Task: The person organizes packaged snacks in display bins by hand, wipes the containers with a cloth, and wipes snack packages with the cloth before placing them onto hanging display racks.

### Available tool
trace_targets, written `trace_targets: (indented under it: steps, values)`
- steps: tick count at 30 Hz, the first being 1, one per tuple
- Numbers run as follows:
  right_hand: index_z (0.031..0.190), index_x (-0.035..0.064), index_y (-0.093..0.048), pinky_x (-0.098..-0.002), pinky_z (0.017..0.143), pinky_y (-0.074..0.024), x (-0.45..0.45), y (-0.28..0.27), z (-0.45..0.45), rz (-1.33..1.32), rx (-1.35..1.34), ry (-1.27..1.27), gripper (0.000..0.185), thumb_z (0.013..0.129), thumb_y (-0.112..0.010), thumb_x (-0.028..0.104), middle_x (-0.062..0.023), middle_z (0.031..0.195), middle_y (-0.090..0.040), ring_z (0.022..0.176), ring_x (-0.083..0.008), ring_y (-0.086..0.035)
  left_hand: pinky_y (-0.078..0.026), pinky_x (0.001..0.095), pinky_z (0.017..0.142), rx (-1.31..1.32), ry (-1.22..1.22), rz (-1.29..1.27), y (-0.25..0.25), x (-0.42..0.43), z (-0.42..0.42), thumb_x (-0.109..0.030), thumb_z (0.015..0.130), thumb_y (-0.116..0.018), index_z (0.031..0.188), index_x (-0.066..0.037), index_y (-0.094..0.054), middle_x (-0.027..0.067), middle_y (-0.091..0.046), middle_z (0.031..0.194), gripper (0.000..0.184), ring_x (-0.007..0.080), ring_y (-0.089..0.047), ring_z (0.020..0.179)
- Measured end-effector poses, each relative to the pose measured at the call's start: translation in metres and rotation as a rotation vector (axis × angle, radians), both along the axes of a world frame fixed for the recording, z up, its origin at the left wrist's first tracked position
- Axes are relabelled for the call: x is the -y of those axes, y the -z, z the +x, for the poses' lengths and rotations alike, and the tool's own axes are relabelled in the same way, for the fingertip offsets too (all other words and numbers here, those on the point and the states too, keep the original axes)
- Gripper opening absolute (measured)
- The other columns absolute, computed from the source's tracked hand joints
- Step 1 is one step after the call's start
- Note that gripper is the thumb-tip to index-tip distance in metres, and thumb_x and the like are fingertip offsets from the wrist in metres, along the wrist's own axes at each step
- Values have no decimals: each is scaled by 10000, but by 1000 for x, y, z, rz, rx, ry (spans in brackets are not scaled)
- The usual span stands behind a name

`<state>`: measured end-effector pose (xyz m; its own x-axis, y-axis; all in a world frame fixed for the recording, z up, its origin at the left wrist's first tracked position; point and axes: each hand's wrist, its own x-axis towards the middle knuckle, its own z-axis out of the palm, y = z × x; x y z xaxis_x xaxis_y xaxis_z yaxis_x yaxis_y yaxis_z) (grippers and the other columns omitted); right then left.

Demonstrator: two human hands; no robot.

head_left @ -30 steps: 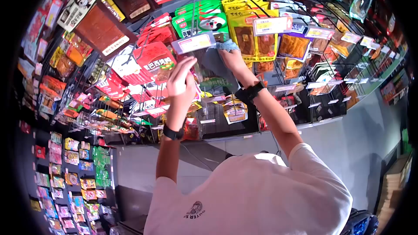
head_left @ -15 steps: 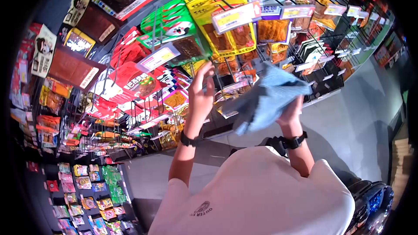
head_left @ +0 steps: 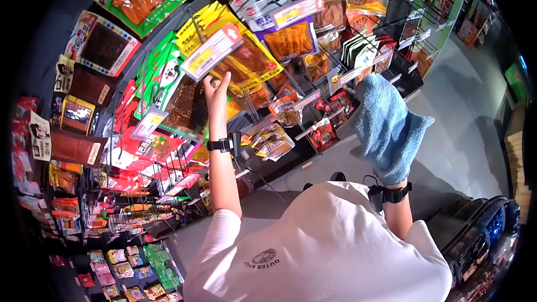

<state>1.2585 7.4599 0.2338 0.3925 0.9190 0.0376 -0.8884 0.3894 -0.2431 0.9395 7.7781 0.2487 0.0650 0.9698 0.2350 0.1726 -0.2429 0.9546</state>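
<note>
My left hand [head_left: 217, 90] is raised at the hanging snack packets, just under a price tag [head_left: 212, 51] on a hook. Its thumb stands apart, and one finger meets the tag's lower edge; the other fingers are partly hidden. Right behind the hand hang yellow snack packets [head_left: 258, 66], with a dark brown packet [head_left: 187, 103] to the left. A fuzzy blue cloth [head_left: 386, 123] covers my right hand, whose fingers cannot be seen beneath it. The cloth is up in the air, to the right of the rack. Dark bands circle both wrists.
More hooks with packets and tags run rightward, including a purple-edged packet [head_left: 288, 39]. Green packets [head_left: 156, 75] and red packets [head_left: 140, 151] hang on the left. A dark rounded case [head_left: 475, 240] stands at lower right on the grey floor [head_left: 447, 151].
My left hand has moved up and left to the price tag. The blue cloth has shifted right and now hangs over my right hand. The view has turned, so the rack appears farther left.
</note>
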Motion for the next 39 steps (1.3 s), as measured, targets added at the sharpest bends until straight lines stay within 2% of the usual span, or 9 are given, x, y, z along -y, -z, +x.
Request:
trace_targets:
  steps: [1,2,7,13,17,20,25,33,39]
  values:
    - [1466,48,-448,-489,1049,-491,3,0,4,-28,15,-4,684,1010,-483,557,-140,1423,-553,1239,-323,-586,-417,293,832,18,-28,-25,-4,6,5,-379,898,-768,1352,-5,-451,95,-590,1257,669,133,-544,1027]
    - [1476,43,-435,-489,1051,-491,6,0,7,-56,28,-11,718,1002,-479,581,-145,1432,-547,1246,-328,-583,-434,285,921,90,-13,-60,-6,14,12,-196,912,-766,1322,-9,-470,66,-598,1254,539,130,-567,1076]
    - [1483,36,-425,-486,1035,-498,10,18,25,-126,79,-58,802,974,-467,654,-138,1422,-557,1224,-311,-598,-448,298,957,345,129,-37,16,23,42,-156,901,-770,1219,58,-628,52,-653,1225,409,134,-598,1080]
    - [1480,37,-431,-443,988,-519,1,-3,32,-256,170,-191,862,961,-390,724,-115,1398,-583,1154,-273,-639,-492,321,873,297,-126,139,16,48,70,-126,941,-707,1177,80,-635,70,-676,1154,321,132,-619,977]
    - [1468,58,-457,-429,977,-524,-4,-5,25,-157,127,-198,835,960,-402,718,-112,1380,-597,1155,-274,-637,-431,340,1031,538,-68,-7,-2,76,74,-66,934,-697,1342,67,-522,108,-602,1330,463,170,-578,1180]
    - [1450,80,-481,-438,1006,-497,8,21,31,-218,39,-182,756,974,-455,667,-94,1338,-622,1161,-272,-624,-430,349,1051,629,25,-61,-13,91,65,-30,921,-694,1338,19,-534,96,-602,1330,449,181,-576,1194]
    - [1470,68,-462,-437,951,-544,9,4,45,-132,64,-141,836,955,-407,723,-103,1373,-607,1130,-277,-647,-459,403,1051,545,-37,-47,-19,141,67,-40,934,-677,1427,-54,-481,79,-591,1358,530,211,-581,1220]
    - [1499,42,-415,-448,974,-542,-5,9,42,-108,162,-118,846,972,-386,703,-113,1429,-569,1196,-281,-627,-399,366,1096,510,-135,-134,-38,194,79,-66,945,-674,1445,-35,-454,82,-556,1398,548,198,-540,1268]
    - [1508,-19,-369,-426,978,-539,-15,-20,27,-66,141,-125,958,941,-371,754,-159,1472,-523,1193,-279,-626,-380,374,1114,334,35,-128,-24,210,84,-6,892,-700,1460,15,-415,94,-546,1397,636,209,-529,1278]
